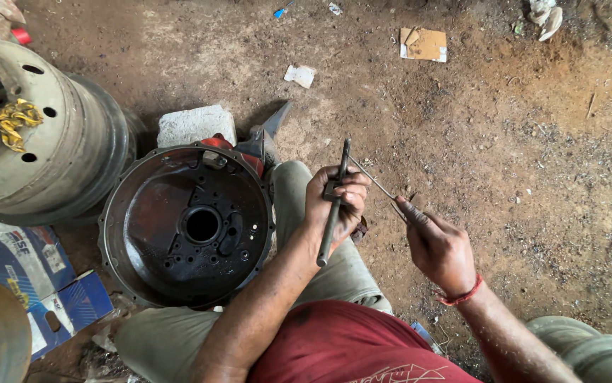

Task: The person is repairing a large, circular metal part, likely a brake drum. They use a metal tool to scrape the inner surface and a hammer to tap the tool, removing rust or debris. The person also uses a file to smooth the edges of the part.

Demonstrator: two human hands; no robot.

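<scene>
Left centre: dark round metal housing [187, 225] with a central hole. Upper left: grey wheel rim [58, 142] holding a yellow rag [14, 122]; pale stone block [196, 125] beside it. Lower left: blue carton [43, 284]. Top: cardboard scrap [423, 44], possibly paper [299, 75], on dirt floor [532, 142].

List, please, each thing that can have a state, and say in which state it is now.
left hand: closed around the dark metal rod, held nearly upright.
right hand: pinching a thin wire that reaches to the rod.
round metal housing: lying open side up beside the knee.
wheel rim: lying on its side.
blue carton: opened, flattened on the ground.
</scene>
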